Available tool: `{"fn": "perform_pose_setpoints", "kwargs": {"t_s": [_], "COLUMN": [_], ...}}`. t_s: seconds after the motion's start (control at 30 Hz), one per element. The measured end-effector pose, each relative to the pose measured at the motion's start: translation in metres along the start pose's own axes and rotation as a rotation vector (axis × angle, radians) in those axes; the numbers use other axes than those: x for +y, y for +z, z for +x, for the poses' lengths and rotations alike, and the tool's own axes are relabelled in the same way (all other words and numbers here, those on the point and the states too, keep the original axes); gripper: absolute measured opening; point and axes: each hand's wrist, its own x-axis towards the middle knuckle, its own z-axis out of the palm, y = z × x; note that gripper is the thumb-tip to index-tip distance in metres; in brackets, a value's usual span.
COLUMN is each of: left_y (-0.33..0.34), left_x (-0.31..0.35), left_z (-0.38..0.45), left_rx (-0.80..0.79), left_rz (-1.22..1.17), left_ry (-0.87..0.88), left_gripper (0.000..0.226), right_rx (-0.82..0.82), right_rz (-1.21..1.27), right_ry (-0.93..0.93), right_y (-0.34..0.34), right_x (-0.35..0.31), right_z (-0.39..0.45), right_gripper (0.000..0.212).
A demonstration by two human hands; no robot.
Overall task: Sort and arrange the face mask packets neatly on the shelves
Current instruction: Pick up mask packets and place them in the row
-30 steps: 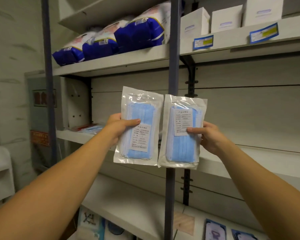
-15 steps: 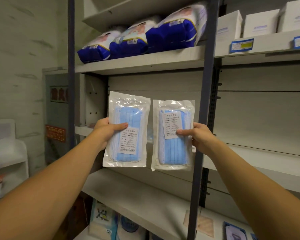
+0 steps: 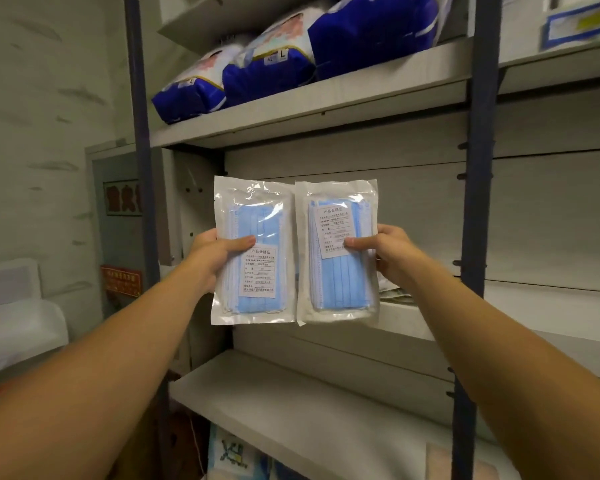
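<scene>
I hold up two clear packets of blue face masks side by side in front of the shelving. My left hand [image 3: 215,258] grips the left packet [image 3: 253,216] by its left edge, thumb across the front. My right hand [image 3: 388,254] grips the right packet [image 3: 340,282] by its right edge, thumb on its white label. Both packets stand upright and nearly touch. Behind them runs the middle shelf [image 3: 413,323], partly hidden by the packets.
Dark blue uprights [image 3: 142,168] [image 3: 478,168] frame the shelf bay. Blue and white bagged packs [image 3: 267,74] lie on the upper shelf [image 3: 326,109]. A bare lower shelf [image 3: 291,410] runs below, with more goods [image 3: 232,452] beneath it. A white unit [image 3: 21,323] stands at the left.
My view and both hands have shifted left along the shelving; the right upright that crossed the right packet now stands to the right of my right hand. Both packets stay gripped.
</scene>
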Motion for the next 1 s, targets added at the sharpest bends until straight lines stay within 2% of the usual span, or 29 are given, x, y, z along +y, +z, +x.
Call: {"fn": "perform_pose_setpoints", "kwargs": {"t_s": [0.3, 0.57, 0.7, 0.83, 0.9, 1.0], "left_y": [0.02, 0.031, 0.043, 0.051, 0.055, 0.065], "left_x": [0.004, -0.006, -0.011, -0.019, -0.025, -0.034], "left_z": [0.088, 0.138, 0.162, 0.19, 0.205, 0.222], "left_rx": [-0.088, -0.114, -0.147, -0.207, -0.24, -0.287], "left_rz": [0.002, -0.095, -0.154, -0.27, -0.319, -0.35], "left_ry": [0.045, 0.059, 0.05, -0.007, -0.039, -0.075], "left_gripper": [0.046, 0.051, 0.054, 0.058, 0.06, 0.049], "right_rx": [0.037, 0.113, 0.19, 0.297, 0.352, 0.437], "right_rz": [-0.004, 0.052, 0.046, -0.034, -0.105, -0.196], "right_ry": [0.004, 0.0, -0.008, 0.011, 0.032, 0.106], "right_y": [0.0, -0.01, -0.019, -0.035, -0.043, -0.054], "right_x": [0.006, 0.002, -0.01, -0.016, -0.016, -0.011], "right_z": [0.077, 0.102, 0.111, 0.118, 0.116, 0.11], "right_gripper": [0.041, 0.038, 0.037, 0.057, 0.05, 0.045]}}
